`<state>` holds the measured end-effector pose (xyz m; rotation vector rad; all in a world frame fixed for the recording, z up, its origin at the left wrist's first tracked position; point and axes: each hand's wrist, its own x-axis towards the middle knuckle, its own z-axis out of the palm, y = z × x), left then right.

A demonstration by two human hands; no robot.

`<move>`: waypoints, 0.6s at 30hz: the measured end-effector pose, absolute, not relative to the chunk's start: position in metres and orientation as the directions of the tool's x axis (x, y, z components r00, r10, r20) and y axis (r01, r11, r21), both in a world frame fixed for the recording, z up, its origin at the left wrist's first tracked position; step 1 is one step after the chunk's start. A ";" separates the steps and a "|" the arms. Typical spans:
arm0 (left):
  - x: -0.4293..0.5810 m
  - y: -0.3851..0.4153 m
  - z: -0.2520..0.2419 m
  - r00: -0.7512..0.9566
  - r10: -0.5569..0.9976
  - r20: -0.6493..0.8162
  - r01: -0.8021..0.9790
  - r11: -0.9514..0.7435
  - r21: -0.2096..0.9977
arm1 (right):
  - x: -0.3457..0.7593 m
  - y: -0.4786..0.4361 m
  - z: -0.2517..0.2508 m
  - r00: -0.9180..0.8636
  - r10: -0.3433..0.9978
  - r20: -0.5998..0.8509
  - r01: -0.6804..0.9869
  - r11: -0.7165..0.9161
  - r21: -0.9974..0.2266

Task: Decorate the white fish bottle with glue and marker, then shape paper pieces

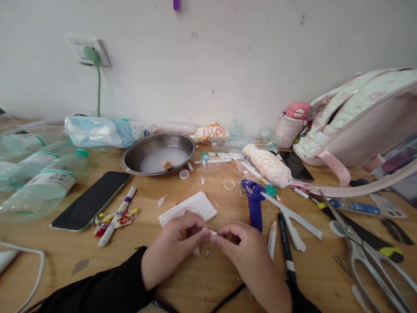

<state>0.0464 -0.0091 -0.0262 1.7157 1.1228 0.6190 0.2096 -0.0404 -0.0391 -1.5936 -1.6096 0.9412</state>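
Between my two hands a small white piece (210, 232), perhaps paper or tissue, is pinched at both ends. My left hand (180, 243) grips its left end with thumb and forefinger; my right hand (243, 245) holds the other end the same way. Just behind my left hand lies a folded white tissue (195, 206) on the wooden table (208, 282). A blue glue gun (254, 204) with a long white glue stick rests behind and right of my right hand. White and dark markers (286, 248) lie to the right of it.
A metal basin (158, 152) of cloudy water stands at the back. Plastic bottles (48, 182) and a phone (91, 202) lie left. Two painted fish shapes (269, 165) are behind the glue gun. Scissors (355, 243) and a pink backpack (358, 117) are right.
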 end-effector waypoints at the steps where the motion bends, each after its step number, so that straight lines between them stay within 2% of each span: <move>1: 0.047 -0.009 -0.027 0.438 0.890 -0.126 0.391 -0.063 0.918 | 0.210 -0.040 -0.038 -0.027 0.999 -0.043 0.501 -0.024 -0.865; 5: 0.048 -0.009 -0.029 0.418 0.879 -0.231 0.341 0.084 0.936 | 0.212 -0.038 -0.035 -0.053 0.987 -0.155 0.407 -0.120 -0.905; 9: 0.049 -0.010 -0.028 0.410 0.888 -0.208 0.362 0.051 0.931 | 0.214 -0.036 -0.035 -0.093 0.969 -0.229 0.359 -0.182 -0.916; 14: 0.050 -0.012 -0.028 0.417 0.877 -0.237 0.321 0.102 0.942 | 0.210 -0.038 -0.036 -0.038 0.993 -0.111 0.445 -0.083 -0.892; 16: 0.052 -0.013 -0.028 0.402 0.878 -0.261 0.247 0.171 0.954 | 0.209 -0.039 -0.036 -0.003 0.998 -0.061 0.461 -0.053 -0.886; 18: 0.053 -0.015 -0.029 0.392 0.880 -0.266 0.135 0.231 0.964 | 0.209 -0.039 -0.036 0.030 0.996 -0.078 0.428 -0.083 -0.900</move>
